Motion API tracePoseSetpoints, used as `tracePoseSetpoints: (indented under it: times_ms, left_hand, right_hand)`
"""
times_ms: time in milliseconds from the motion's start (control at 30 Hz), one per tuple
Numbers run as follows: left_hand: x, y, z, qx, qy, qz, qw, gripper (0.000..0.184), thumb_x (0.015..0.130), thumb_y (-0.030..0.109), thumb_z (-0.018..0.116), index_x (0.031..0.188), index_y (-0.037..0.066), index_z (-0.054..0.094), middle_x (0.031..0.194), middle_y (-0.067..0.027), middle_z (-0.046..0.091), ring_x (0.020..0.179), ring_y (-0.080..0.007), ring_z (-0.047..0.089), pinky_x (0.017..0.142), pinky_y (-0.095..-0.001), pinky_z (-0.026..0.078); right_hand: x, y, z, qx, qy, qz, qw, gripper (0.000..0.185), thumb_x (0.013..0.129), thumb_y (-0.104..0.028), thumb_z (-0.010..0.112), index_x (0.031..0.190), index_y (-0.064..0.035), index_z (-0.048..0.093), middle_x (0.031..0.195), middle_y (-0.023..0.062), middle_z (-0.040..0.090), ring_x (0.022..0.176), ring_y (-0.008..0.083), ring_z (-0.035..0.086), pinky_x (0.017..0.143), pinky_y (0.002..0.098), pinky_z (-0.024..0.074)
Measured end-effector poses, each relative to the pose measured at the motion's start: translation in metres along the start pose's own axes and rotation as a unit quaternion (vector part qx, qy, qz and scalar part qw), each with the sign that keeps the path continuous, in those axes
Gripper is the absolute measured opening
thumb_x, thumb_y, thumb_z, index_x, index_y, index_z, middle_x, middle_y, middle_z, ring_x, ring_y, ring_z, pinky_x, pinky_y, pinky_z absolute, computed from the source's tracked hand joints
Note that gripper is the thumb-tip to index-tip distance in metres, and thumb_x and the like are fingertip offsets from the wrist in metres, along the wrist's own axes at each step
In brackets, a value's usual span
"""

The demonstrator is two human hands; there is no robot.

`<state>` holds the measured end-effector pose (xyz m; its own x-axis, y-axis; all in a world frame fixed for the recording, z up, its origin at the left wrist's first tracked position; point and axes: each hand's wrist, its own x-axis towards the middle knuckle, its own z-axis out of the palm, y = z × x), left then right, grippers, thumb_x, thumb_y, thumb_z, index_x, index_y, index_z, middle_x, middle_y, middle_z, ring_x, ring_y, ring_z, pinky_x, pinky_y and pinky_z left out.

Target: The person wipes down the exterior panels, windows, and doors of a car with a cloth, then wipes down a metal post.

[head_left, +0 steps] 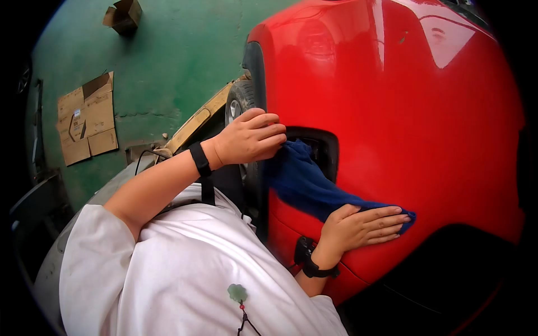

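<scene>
A blue cloth (pixel 305 182) is stretched between my two hands over a red car body panel (pixel 386 134). My left hand (pixel 252 136) is closed, its fingers curled on the cloth's upper end beside a dark recess (pixel 329 147) in the panel. Its thumb is hidden. Lower down, my right hand (pixel 367 227) lies flat on the cloth's other end, fingers stretched out and side by side, with the cloth between them and the red paint. A bit of cloth shows past the fingertips.
A car wheel (pixel 240 101) sits left of the red panel, beside a yellowish beam (pixel 196 120). Flattened cardboard (pixel 101 120) and an open cardboard box (pixel 124 15) lie on the green floor (pixel 168 50). A large dark opening (pixel 448 269) is at lower right.
</scene>
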<state>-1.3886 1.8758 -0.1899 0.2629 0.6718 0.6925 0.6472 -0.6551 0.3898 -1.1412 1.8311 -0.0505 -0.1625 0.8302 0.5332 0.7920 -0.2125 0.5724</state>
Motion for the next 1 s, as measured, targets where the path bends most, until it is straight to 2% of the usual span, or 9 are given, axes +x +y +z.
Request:
tracePoseSetpoints:
  times_ms: [133, 233, 367, 533, 700, 767, 833, 1000]
  left_hand:
    - [0.045, -0.010, -0.019, -0.045, 0.057, -0.011, 0.997, 0.027, 0.078, 0.015, 0.073, 0.102, 0.010, 0.062, 0.109, -0.0045, 0.063, 0.105, -0.0240, 0.060, 0.090, -0.0391, 0.046]
    - [0.076, -0.023, -0.007, -0.101, 0.080, 0.039, 0.991, 0.030, 0.077, 0.017, 0.075, 0.102, 0.009, 0.060, 0.103, -0.0051, 0.062, 0.101, -0.0232, 0.060, 0.088, -0.0367, 0.047]
    - [0.104, -0.044, 0.022, -0.127, 0.018, 0.104, 0.986, 0.027, 0.081, 0.017, 0.073, 0.103, 0.009, 0.059, 0.102, -0.0046, 0.062, 0.100, -0.0233, 0.060, 0.087, -0.0363, 0.048]
    - [0.133, -0.074, 0.035, -0.134, 0.020, 0.224, 0.965, 0.021, 0.083, 0.018, 0.072, 0.100, 0.011, 0.062, 0.097, -0.0041, 0.063, 0.096, -0.0203, 0.060, 0.081, -0.0338, 0.049]
    - [0.139, -0.069, 0.035, -0.184, 0.021, 0.202, 0.962, 0.020, 0.082, 0.017, 0.072, 0.099, 0.010, 0.064, 0.096, -0.0035, 0.062, 0.094, -0.0194, 0.061, 0.081, -0.0337, 0.049]
    - [0.141, -0.079, 0.036, -0.189, 0.003, 0.233, 0.954, 0.025, 0.079, 0.016, 0.076, 0.101, 0.010, 0.066, 0.097, -0.0026, 0.064, 0.093, -0.0198, 0.060, 0.081, -0.0350, 0.047]
    - [0.150, -0.090, 0.025, -0.182, -0.021, 0.270, 0.945, 0.024, 0.079, 0.015, 0.075, 0.101, 0.010, 0.067, 0.098, -0.0025, 0.064, 0.093, -0.0195, 0.061, 0.081, -0.0349, 0.047]
    - [0.157, -0.128, 0.016, -0.220, -0.050, 0.231, 0.946, 0.028, 0.074, 0.014, 0.077, 0.099, 0.009, 0.066, 0.096, -0.0038, 0.063, 0.092, -0.0233, 0.060, 0.079, -0.0375, 0.045]
  right_hand:
    - [-0.001, 0.000, 0.001, -0.001, -0.017, 0.006, 1.000, 0.080, 0.084, -0.025, 0.038, 0.151, 0.0127, 0.013, 0.157, 0.0356, 0.009, 0.146, 0.0506, 0.010, 0.117, 0.0599, 0.0103]
    - [-0.004, 0.001, 0.001, 0.006, -0.006, 0.009, 1.000, 0.079, 0.085, -0.026, 0.037, 0.150, 0.0133, 0.016, 0.157, 0.0358, 0.011, 0.146, 0.0506, 0.011, 0.117, 0.0601, 0.0101]
    - [-0.010, 0.003, 0.000, -0.006, -0.011, 0.023, 1.000, 0.077, 0.090, -0.033, 0.032, 0.149, 0.0141, 0.020, 0.156, 0.0368, 0.012, 0.147, 0.0492, 0.012, 0.117, 0.0603, 0.0091]
    - [-0.003, -0.009, 0.000, 0.002, -0.005, 0.052, 0.999, 0.077, 0.094, -0.039, 0.029, 0.148, 0.0155, 0.022, 0.156, 0.0371, 0.013, 0.147, 0.0496, 0.011, 0.117, 0.0607, 0.0068]
    - [-0.005, -0.006, -0.007, 0.013, -0.041, 0.073, 0.996, 0.079, 0.095, -0.040, 0.029, 0.149, 0.0158, 0.016, 0.157, 0.0368, 0.006, 0.148, 0.0490, 0.003, 0.117, 0.0602, 0.0021]
    - [-0.002, -0.011, -0.012, 0.019, -0.058, 0.090, 0.994, 0.079, 0.096, -0.040, 0.029, 0.149, 0.0156, 0.012, 0.157, 0.0366, 0.001, 0.148, 0.0484, -0.001, 0.117, 0.0601, 0.0007]
    - [0.004, -0.024, -0.012, 0.038, -0.054, 0.146, 0.987, 0.080, 0.097, -0.042, 0.029, 0.150, 0.0151, 0.008, 0.157, 0.0365, -0.002, 0.148, 0.0481, -0.004, 0.117, 0.0600, 0.0001]
    - [0.041, -0.061, -0.004, 0.044, -0.010, 0.260, 0.964, 0.082, 0.100, -0.048, 0.026, 0.150, 0.0143, 0.005, 0.157, 0.0372, -0.003, 0.148, 0.0487, -0.002, 0.117, 0.0595, 0.0010]
